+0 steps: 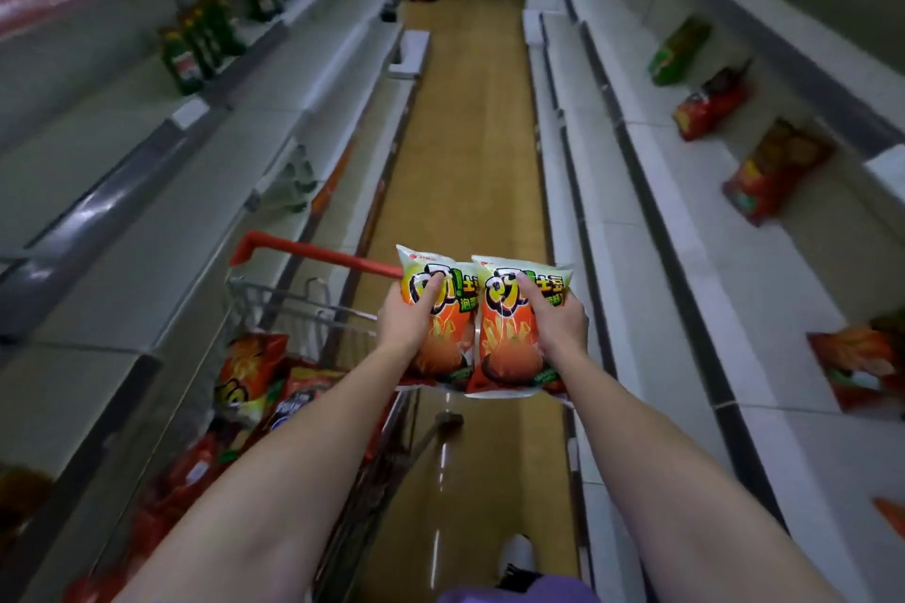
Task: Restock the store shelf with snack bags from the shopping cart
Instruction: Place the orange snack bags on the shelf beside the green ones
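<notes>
Both hands are out over the aisle. The left hand [409, 316] grips one snack bag [436, 309], thumb across its front; the right hand [556, 318] grips a second bag [509, 338], edges touching. Left below, the shopping cart [294, 309] holds more bags [250, 372]. Farther right, the shelf [685, 191] carries spaced bags [774, 171].

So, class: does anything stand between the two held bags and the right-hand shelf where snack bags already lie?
Nothing visible does. The left hand and right hand each hold a bag, left bag and right bag, over the aisle. The shelf lies open to their right; the cart is on the left.
</notes>
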`<state>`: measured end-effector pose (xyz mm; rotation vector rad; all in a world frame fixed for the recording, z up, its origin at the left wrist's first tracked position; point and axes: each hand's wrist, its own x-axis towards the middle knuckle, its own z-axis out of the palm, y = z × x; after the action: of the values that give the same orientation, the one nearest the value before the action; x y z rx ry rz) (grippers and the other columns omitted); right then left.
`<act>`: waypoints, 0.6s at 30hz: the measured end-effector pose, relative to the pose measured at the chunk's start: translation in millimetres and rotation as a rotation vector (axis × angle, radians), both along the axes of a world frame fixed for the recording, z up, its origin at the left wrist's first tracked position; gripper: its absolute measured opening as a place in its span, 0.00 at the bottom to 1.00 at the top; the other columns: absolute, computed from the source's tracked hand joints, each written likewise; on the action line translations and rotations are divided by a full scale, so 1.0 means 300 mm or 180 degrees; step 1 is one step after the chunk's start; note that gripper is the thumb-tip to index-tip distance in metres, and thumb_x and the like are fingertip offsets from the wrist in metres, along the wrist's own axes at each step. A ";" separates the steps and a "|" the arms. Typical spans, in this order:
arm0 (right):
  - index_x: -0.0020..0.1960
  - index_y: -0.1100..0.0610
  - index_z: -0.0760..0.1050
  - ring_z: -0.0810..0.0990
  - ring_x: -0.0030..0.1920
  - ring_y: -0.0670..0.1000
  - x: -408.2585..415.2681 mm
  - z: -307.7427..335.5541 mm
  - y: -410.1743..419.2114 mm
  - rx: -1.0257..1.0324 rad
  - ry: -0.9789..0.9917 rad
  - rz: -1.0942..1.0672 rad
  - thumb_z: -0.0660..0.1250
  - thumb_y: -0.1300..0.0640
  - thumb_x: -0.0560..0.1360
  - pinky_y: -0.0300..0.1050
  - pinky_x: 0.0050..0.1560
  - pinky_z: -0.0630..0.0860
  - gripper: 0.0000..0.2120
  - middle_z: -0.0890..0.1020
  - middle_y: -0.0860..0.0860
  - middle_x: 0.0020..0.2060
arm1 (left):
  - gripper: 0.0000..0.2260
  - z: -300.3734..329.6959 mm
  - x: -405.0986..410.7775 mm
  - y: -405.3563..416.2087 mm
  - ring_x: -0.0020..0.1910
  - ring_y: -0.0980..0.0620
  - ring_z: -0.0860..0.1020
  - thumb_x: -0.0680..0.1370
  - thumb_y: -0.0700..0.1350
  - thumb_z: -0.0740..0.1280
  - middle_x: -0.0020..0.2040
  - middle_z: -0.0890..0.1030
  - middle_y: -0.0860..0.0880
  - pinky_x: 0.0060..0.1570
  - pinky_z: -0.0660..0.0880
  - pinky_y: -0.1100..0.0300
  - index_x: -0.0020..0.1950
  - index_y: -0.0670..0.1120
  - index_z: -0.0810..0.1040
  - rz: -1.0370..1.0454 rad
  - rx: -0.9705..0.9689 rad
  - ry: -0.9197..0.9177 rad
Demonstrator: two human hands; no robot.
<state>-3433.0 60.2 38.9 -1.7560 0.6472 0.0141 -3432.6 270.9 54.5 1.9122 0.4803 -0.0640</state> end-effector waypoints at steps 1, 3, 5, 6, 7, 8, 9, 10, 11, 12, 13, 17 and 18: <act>0.63 0.46 0.76 0.83 0.57 0.54 0.003 0.005 -0.060 0.0021 0.0007 -0.0083 0.67 0.16 0.54 0.57 0.59 0.78 0.48 0.84 0.47 0.56 | 0.34 0.008 0.023 -0.065 0.66 0.45 0.76 0.74 0.70 0.65 0.66 0.79 0.47 0.66 0.72 0.47 0.70 0.46 0.74 -0.0113 0.0002 -0.0016; 0.58 0.47 0.79 0.84 0.50 0.51 0.001 0.019 -0.171 0.0029 -0.0039 -0.0252 0.69 0.21 0.58 0.52 0.54 0.80 0.39 0.85 0.46 0.50 | 0.34 0.015 0.067 -0.191 0.68 0.43 0.74 0.76 0.68 0.65 0.68 0.77 0.46 0.67 0.70 0.47 0.71 0.44 0.72 -0.0269 -0.0012 -0.0028; 0.56 0.47 0.79 0.84 0.47 0.50 -0.005 0.017 -0.305 0.0013 -0.0056 -0.0468 0.69 0.22 0.59 0.53 0.54 0.81 0.36 0.85 0.46 0.47 | 0.32 0.007 0.114 -0.334 0.65 0.45 0.75 0.77 0.66 0.65 0.65 0.78 0.46 0.62 0.70 0.51 0.70 0.44 0.72 -0.0458 0.0027 0.0013; 0.55 0.47 0.79 0.85 0.46 0.50 -0.005 0.005 -0.360 0.0024 -0.0080 -0.0531 0.70 0.22 0.60 0.53 0.53 0.81 0.35 0.85 0.46 0.46 | 0.30 -0.001 0.130 -0.389 0.60 0.46 0.77 0.77 0.66 0.65 0.60 0.79 0.48 0.58 0.70 0.54 0.69 0.45 0.73 -0.0566 0.0011 0.0041; 0.53 0.47 0.80 0.85 0.45 0.50 -0.007 -0.002 -0.424 0.0069 -0.0091 -0.0616 0.70 0.23 0.60 0.53 0.52 0.82 0.34 0.86 0.47 0.45 | 0.28 -0.014 0.154 -0.453 0.56 0.49 0.77 0.77 0.66 0.66 0.55 0.79 0.51 0.55 0.70 0.56 0.66 0.46 0.75 -0.0685 -0.0049 0.0055; 0.52 0.47 0.79 0.85 0.44 0.49 -0.009 -0.009 -0.478 0.0113 -0.0086 -0.0704 0.70 0.23 0.61 0.52 0.50 0.82 0.32 0.86 0.47 0.44 | 0.26 -0.030 0.178 -0.510 0.53 0.50 0.79 0.76 0.66 0.66 0.51 0.80 0.53 0.53 0.71 0.56 0.63 0.48 0.76 -0.0757 -0.0079 0.0058; 0.51 0.47 0.79 0.85 0.43 0.49 -0.013 -0.013 -0.532 0.0165 -0.0033 -0.0802 0.71 0.25 0.62 0.50 0.47 0.82 0.30 0.86 0.47 0.43 | 0.24 -0.040 0.197 -0.571 0.52 0.50 0.81 0.75 0.67 0.67 0.49 0.81 0.54 0.52 0.74 0.55 0.60 0.49 0.77 -0.0831 -0.0097 0.0050; 0.51 0.47 0.78 0.85 0.42 0.49 -0.019 -0.021 -0.583 0.0166 -0.0015 -0.0893 0.71 0.26 0.64 0.48 0.45 0.81 0.28 0.86 0.47 0.43 | 0.24 -0.055 0.215 -0.629 0.50 0.51 0.82 0.74 0.68 0.67 0.48 0.83 0.55 0.52 0.77 0.54 0.58 0.51 0.78 -0.0919 -0.0082 0.0065; 0.51 0.47 0.78 0.85 0.42 0.49 -0.030 -0.025 -0.633 0.0143 0.0005 -0.1018 0.71 0.26 0.64 0.47 0.44 0.80 0.28 0.85 0.47 0.43 | 0.24 -0.068 0.230 -0.687 0.47 0.52 0.83 0.73 0.69 0.68 0.47 0.83 0.54 0.52 0.78 0.53 0.57 0.52 0.78 -0.1024 -0.0068 0.0081; 0.52 0.47 0.78 0.84 0.43 0.50 -0.041 -0.032 -0.681 0.0083 0.0004 -0.1164 0.70 0.24 0.62 0.50 0.47 0.81 0.31 0.85 0.46 0.44 | 0.24 -0.076 0.240 -0.745 0.45 0.53 0.83 0.73 0.70 0.67 0.46 0.84 0.55 0.52 0.79 0.52 0.57 0.52 0.78 -0.1135 -0.0062 0.0097; 0.52 0.47 0.79 0.84 0.45 0.51 -0.059 -0.031 -0.735 0.0063 0.0041 -0.1329 0.69 0.22 0.60 0.52 0.51 0.81 0.34 0.85 0.46 0.45 | 0.25 -0.085 0.250 -0.810 0.44 0.54 0.83 0.72 0.71 0.67 0.46 0.84 0.54 0.53 0.80 0.51 0.56 0.53 0.77 -0.1241 -0.0044 0.0092; 0.54 0.46 0.78 0.84 0.48 0.53 -0.115 -0.063 -0.893 -0.0008 0.0151 -0.1749 0.65 0.15 0.53 0.57 0.55 0.80 0.43 0.85 0.47 0.48 | 0.26 -0.087 0.271 -0.973 0.45 0.52 0.83 0.72 0.71 0.67 0.47 0.84 0.53 0.54 0.80 0.50 0.58 0.52 0.78 -0.1531 -0.0035 0.0078; 0.55 0.46 0.77 0.83 0.49 0.54 -0.129 -0.064 -0.923 -0.0025 0.0165 -0.1878 0.65 0.16 0.54 0.57 0.56 0.80 0.42 0.84 0.47 0.49 | 0.26 -0.090 0.282 -1.010 0.45 0.52 0.83 0.73 0.70 0.67 0.47 0.84 0.53 0.53 0.80 0.50 0.59 0.51 0.78 -0.1614 -0.0031 0.0055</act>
<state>-3471.7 -216.6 19.7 -1.5178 1.1816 -0.3500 -3348.2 -32.2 27.6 1.9834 -0.0041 -0.4118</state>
